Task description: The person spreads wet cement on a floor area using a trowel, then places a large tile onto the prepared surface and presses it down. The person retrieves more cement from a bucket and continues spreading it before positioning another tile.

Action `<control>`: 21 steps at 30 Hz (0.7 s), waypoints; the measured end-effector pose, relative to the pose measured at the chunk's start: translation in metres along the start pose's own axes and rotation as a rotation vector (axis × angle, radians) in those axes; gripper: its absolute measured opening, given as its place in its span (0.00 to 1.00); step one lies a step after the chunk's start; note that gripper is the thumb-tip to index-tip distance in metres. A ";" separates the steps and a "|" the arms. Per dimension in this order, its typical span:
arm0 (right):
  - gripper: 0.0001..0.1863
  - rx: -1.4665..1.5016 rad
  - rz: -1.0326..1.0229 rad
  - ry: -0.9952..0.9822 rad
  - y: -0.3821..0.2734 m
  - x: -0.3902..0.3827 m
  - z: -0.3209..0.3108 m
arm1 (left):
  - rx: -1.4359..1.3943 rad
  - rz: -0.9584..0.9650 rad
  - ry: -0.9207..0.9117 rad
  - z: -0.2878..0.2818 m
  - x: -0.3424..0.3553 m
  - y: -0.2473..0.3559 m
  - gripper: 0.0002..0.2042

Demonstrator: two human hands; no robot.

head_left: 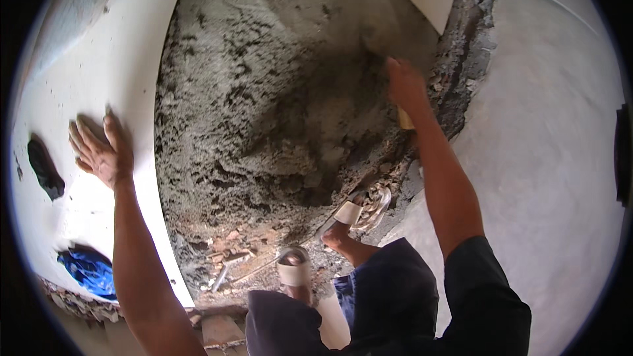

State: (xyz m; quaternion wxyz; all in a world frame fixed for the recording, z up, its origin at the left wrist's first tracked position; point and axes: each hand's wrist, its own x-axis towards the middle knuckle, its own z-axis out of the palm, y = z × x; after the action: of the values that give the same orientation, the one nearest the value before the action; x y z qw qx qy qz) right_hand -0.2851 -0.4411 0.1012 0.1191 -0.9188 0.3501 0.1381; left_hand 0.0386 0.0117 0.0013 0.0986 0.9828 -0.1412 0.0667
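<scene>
In the head view, the left hand lies open on the smooth white panel at left, fingers spread, gripping nothing, with a crumpled blue cloth nearer. Over the far right part of the rough grey mortar bed, the right hand is closed around a yellowish tool handle (the tool's far end is blurred). Beige sandals show at the near side.

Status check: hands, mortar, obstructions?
Left hand spread on white surface; right hand closed on tan handle. Grey mortar rough, smoother toward top. Sandals and rubble at near edge.
</scene>
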 end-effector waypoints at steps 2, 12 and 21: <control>0.16 0.166 0.207 -0.057 -0.007 -0.009 -0.013 | 0.010 -0.015 -0.023 0.002 0.000 0.000 0.39; 0.26 0.583 0.312 -0.396 -0.127 0.028 0.000 | 0.009 -0.025 -0.012 0.004 0.001 0.003 0.44; 0.22 0.523 0.252 -0.182 -0.199 0.083 -0.051 | 0.162 -0.086 -0.165 -0.006 0.002 0.012 0.43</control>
State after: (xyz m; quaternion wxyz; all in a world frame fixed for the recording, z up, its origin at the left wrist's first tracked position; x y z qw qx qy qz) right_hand -0.0820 -0.3638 0.1453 0.3646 -0.7900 0.4730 0.1386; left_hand 0.0360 0.0017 0.0098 0.0096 0.9948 -0.1007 -0.0077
